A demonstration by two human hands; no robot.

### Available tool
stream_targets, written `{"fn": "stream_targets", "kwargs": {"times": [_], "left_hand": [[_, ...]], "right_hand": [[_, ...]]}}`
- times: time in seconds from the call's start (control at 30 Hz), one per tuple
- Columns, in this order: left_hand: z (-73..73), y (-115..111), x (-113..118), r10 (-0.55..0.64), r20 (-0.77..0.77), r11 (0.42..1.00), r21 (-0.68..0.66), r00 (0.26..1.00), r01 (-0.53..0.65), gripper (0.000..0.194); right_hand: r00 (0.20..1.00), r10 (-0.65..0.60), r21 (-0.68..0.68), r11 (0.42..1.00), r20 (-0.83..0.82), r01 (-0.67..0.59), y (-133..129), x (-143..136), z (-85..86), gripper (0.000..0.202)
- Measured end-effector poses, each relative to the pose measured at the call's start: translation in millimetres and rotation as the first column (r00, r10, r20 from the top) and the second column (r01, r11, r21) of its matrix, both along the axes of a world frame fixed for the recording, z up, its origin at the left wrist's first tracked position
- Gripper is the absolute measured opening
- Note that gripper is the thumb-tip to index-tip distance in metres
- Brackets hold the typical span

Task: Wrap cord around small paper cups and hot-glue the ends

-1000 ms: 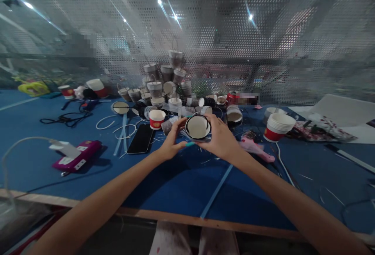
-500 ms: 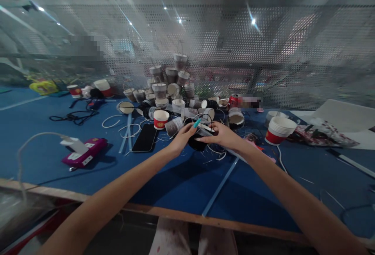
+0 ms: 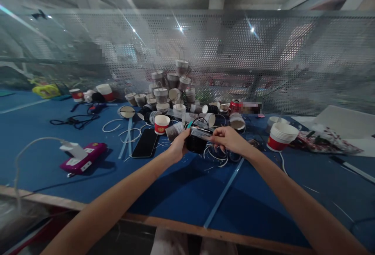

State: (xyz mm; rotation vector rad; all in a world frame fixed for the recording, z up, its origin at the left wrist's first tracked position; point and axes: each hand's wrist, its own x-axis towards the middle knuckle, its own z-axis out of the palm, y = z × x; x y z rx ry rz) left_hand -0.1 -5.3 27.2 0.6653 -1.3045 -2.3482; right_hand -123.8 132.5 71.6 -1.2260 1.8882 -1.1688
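Note:
A small black-covered cup with a thin dark loop handle is in front of me, just above the table. My left hand grips its left side, a turquoise nail showing at the rim. Along the upper part of the cup runs a pale, shiny strip. My right hand pinches the right end of that strip with thumb and fingertips. A grey-wrapped cup lies on its side just behind my left hand. White cord scraps are scattered beneath the cup.
Grey wrapped cups are piled at the back centre against a perforated metal screen. A phone and a purple power strip lie left. Stacked red-and-white paper cups stand right. A flat blue strip reaches the front edge.
The black cup has turned more upright, showing its side. My right hand has moved from the rim to the right, drawing the pale strip across the cup. The view has tilted slightly up.

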Motion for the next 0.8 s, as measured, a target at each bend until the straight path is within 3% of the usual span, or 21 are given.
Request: {"fn": "stream_targets", "kwargs": {"times": [0.23,0.43,0.63,0.8], "left_hand": [[12.6,-5,6,-0.186,-0.126,0.970,0.133,0.974,0.203,0.064],[11.2,-3,6,-0.088,0.016,0.994,0.071,0.996,0.086,0.039],[-0.3,-5,4,-0.071,-0.122,0.997,0.010,0.990,0.072,0.034],[3.9,-2,6,-0.087,-0.123,0.994,0.056,0.989,0.094,0.032]], "right_hand": [[1.000,-0.016,-0.068,0.998,-0.005,0.016,-1,1,0.7,0.024],[1.000,-0.014,-0.080,0.997,0.006,0.014,-3,1,-0.4,0.028],[1.000,0.021,-0.108,0.994,-0.009,-0.022,-6,-1,-10.8,0.029],[0.999,0.043,-0.186,0.982,0.013,-0.040,-8,-3,-21.1,0.032]]}}
